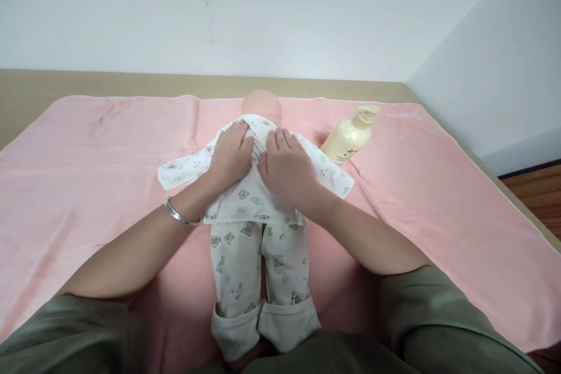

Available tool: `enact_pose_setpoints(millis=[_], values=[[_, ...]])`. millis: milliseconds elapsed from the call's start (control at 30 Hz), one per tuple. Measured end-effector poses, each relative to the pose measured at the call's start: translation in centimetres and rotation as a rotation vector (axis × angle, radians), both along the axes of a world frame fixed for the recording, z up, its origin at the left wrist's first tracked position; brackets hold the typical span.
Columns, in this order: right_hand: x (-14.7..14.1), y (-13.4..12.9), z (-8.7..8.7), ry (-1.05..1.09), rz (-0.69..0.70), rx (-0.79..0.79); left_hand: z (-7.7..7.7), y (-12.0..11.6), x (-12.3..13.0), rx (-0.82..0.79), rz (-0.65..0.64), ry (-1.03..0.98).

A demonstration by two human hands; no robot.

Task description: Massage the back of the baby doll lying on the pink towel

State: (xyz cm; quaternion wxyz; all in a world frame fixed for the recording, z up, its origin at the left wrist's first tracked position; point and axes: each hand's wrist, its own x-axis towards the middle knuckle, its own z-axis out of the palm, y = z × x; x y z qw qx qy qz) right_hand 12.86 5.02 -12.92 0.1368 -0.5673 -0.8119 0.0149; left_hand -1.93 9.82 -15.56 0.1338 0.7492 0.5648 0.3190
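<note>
A baby doll [262, 106] lies stretched out in front of me, its bald head pointing away. It wears a white printed top [249, 201] and matching trousers [239, 263] with turned-up cuffs. My left hand [231, 155] rests flat on the left side of the upper top, fingers extended. On the right side, my right hand [287, 169] also lies flat, its fingers stretched toward the doll's head; its lower edge is slightly blurred. Neither hand grips anything. The doll's face is not visible.
A cream pump bottle [349, 139] leans at a tilt beside the doll's right-hand sleeve. A pink sheet [109, 187] with some creases covers the wooden surface [30, 90]. White walls [280, 11] stand behind and to the right.
</note>
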Motion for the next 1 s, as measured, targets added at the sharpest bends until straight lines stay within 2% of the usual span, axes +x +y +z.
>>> enact_pose_setpoints(millis=[67, 133, 300, 367, 467, 567, 667, 733, 867, 1000], values=[[-0.2, -0.4, 0.1, 0.04, 0.077, -0.037, 0.1, 0.4, -0.1, -0.01, 0.038, -0.003], [0.0, 0.2, 0.3, 0.095, 0.101, -0.1, 0.3, -0.4, 0.4, -0.002, 0.082, 0.062], [1.3, 3.8, -0.1, 0.18, -0.043, -0.149, 0.7, -4.2, 2.2, 0.116, 0.035, 0.228], [1.5, 4.5, -0.3, 0.187, -0.071, -0.134, 0.8, -4.7, 2.4, 0.124, -0.002, 0.229], [1.3, 4.0, -0.6, 0.165, -0.078, -0.105, 0.9, -3.7, 1.9, 0.045, -0.001, 0.179], [0.5, 2.0, -0.5, 0.102, -0.066, -0.046, 1.0, -1.9, 1.0, -0.061, 0.049, 0.123], [-0.2, -0.1, -0.2, 0.042, -0.003, -0.021, 1.0, -0.9, 0.7, -0.068, 0.068, 0.103], [-0.3, -0.5, 0.1, 0.033, 0.029, -0.045, 1.0, -0.9, 0.8, -0.046, 0.077, 0.094], [0.6, 1.7, 0.5, 0.106, 0.045, -0.128, 0.6, -1.3, 1.0, -0.04, 0.093, 0.067], [1.2, 4.0, -0.3, 0.183, -0.021, -0.114, 0.2, -1.3, 1.0, -0.029, 0.102, 0.035]])
